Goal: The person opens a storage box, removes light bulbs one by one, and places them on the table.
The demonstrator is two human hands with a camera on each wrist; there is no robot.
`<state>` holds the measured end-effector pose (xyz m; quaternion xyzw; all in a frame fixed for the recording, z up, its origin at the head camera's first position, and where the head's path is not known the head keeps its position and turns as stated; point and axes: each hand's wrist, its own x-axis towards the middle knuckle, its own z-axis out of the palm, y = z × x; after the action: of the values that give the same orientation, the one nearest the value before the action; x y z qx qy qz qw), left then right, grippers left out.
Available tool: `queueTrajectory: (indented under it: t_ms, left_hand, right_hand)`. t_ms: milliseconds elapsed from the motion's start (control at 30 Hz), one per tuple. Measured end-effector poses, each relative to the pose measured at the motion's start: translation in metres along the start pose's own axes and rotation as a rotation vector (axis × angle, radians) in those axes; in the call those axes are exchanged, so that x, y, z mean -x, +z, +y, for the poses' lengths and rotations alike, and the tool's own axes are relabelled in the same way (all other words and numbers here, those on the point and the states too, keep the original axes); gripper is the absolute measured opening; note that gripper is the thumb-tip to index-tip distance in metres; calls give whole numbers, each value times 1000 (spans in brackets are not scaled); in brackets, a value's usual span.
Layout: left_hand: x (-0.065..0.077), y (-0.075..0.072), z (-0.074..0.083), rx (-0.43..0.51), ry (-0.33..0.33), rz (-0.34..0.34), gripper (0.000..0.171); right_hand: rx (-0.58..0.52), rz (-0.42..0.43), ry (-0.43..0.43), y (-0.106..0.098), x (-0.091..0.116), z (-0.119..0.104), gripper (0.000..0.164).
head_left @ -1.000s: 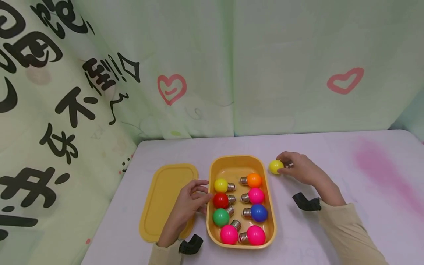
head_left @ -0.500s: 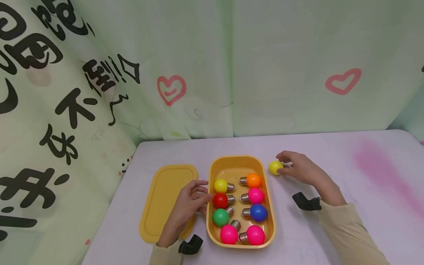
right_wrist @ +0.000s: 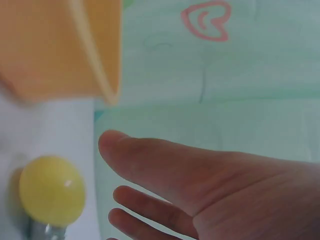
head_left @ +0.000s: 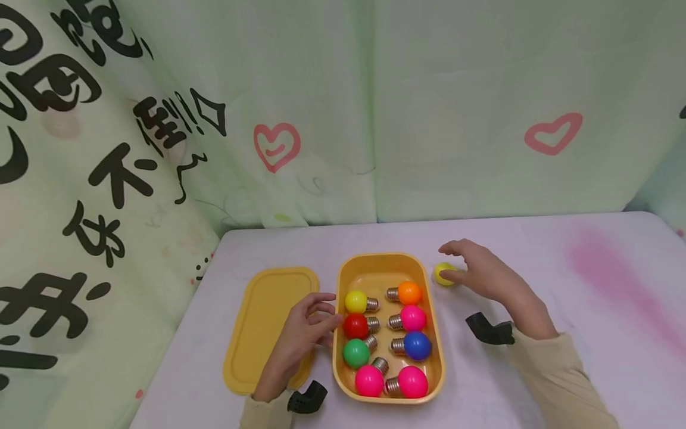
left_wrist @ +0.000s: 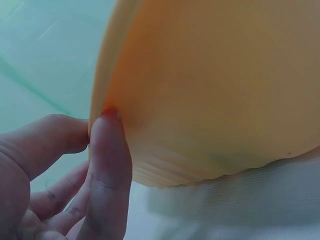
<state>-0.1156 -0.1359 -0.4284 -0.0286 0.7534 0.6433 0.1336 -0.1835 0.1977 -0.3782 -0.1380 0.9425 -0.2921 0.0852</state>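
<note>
A yellow plastic box (head_left: 375, 268) lies long side toward me, and my left hand (head_left: 301, 329) pinches its left rim between thumb and finger, as the left wrist view shows. Light bulbs fill two columns inside it. On the left are a yellow bulb (head_left: 355, 301), a red one (head_left: 355, 326), a green one (head_left: 356, 353) and a pink one (head_left: 369, 380); on the right an orange bulb (head_left: 409, 292), two pink ones and a blue one (head_left: 417, 345). Right of the box, another yellow bulb (right_wrist: 52, 190) rests on the table, apart from the spread fingers of my right hand (head_left: 486, 273).
The box's flat yellow lid (head_left: 268, 310) lies to the left, partly under my left forearm and hand. A pale cloth covers the table (head_left: 536, 250). Behind it hangs a green curtain (head_left: 455, 119) with painted hearts, and a lettered cloth (head_left: 118, 268) hangs on the left.
My right hand has let go of the yellow bulb; its fingers have spread and risen slightly away. The bulb stays beside the box. My left hand keeps its place on the rim.
</note>
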Motion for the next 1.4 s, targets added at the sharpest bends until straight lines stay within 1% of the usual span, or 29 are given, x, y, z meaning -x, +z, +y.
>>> queueTrajectory:
  t_ms: [100,267,433,600,833,1067,1300,1400]
  left_hand:
    - [0,1,-1,-2,-3,1,50]
    - [-1,0,-3,-12,-8,7,49]
    - [-1,1,-2,-11,-12,4,50]
    - [0,1,-1,-13,2,8,50]
    - [1,2,0,-4,2,13,49]
    - [0,3,2,-12,5,14,50]
    - [0,4,2,-11,-18,16,50]
    - [0,3,1,-8,-27,18,50]
  right_hand:
    - [1,24,-30,1,3,-13,52]
    - [-17,31,-83,6,3,-33,47]
    - [-22,8,-82,13,3,-45,45]
    - [-10,-28,-86,19,0,-55,46]
    - [8,-48,-148,25,-3,-67,45]
    - [12,-86,-190,34,-9,-79,44]
    - [63,-113,-267,44,-16,-91,40]
    - [82,-139,-264,50,-19,-97,39]
